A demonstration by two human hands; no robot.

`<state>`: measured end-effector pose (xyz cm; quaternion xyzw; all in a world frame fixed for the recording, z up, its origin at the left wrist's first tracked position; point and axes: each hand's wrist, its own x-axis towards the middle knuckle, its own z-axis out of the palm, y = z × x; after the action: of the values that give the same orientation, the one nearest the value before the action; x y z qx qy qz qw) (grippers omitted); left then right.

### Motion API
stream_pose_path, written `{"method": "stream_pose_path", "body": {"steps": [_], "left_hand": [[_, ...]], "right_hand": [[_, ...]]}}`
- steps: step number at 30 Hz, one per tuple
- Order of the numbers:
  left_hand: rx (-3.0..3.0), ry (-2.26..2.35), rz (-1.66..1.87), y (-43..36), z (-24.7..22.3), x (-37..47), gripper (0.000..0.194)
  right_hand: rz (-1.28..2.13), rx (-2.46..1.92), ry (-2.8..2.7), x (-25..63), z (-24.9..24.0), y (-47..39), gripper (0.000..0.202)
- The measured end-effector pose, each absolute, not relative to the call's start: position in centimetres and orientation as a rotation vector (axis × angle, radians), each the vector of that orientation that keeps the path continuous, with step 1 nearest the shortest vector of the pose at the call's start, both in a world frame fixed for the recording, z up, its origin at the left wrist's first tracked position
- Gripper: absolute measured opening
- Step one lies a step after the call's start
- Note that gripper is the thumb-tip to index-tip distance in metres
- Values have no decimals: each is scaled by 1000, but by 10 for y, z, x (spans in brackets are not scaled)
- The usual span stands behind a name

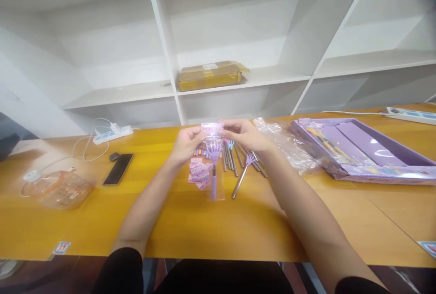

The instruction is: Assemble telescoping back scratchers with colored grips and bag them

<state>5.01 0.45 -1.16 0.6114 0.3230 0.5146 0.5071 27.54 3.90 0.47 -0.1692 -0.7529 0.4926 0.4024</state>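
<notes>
White shelving backed the wooden surface, with a taped parcel on one shelf. Midway along the surface, I had the left hand and right hand pinched narrow on opposite sides of a printed card at the top of a clear sleeve. Inside the sleeve, I saw a purple back scratcher, its claw toward the far edge and its grip toward the near edge. Pink cards lay just left of it, metal-handled back scratchers to its right. Beyond those were crumpled plastic bags and an open purple box toward the far right corner. A phone lay left of the cards, near a power strip by the far edge.
</notes>
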Motion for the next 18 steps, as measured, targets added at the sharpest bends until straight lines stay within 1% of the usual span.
{"method": "stream_pose_path", "body": {"steps": [3, 6, 8, 11, 13, 15, 18], "left_hand": [[1502, 850, 1308, 7, -15, 52, 50], [1458, 866, 1417, 9, -14, 50, 49], [1404, 842, 1477, 11, -13, 48, 47], [1373, 854, 1529, 15, -14, 45, 46], [1406, 856, 1501, 17, -16, 45, 46], [1496, 857, 1384, 17, -19, 47, 45], [1610, 878, 1171, 17, -23, 48, 41]], "right_hand": [[1290, -457, -1892, 272, -1, 44, 40], [1349, -538, -2063, 265, -15, 41, 42], [1229, -657, -2222, 260, -29, 33, 36], [889, -756, -2244, 257, -54, 15, 30], [824, -790, -2191, 263, -68, 6, 32], [818, -856, -2117, 278, -76, 1, 32], [696, -1020, -1955, 326, -74, 7, 37]]}}
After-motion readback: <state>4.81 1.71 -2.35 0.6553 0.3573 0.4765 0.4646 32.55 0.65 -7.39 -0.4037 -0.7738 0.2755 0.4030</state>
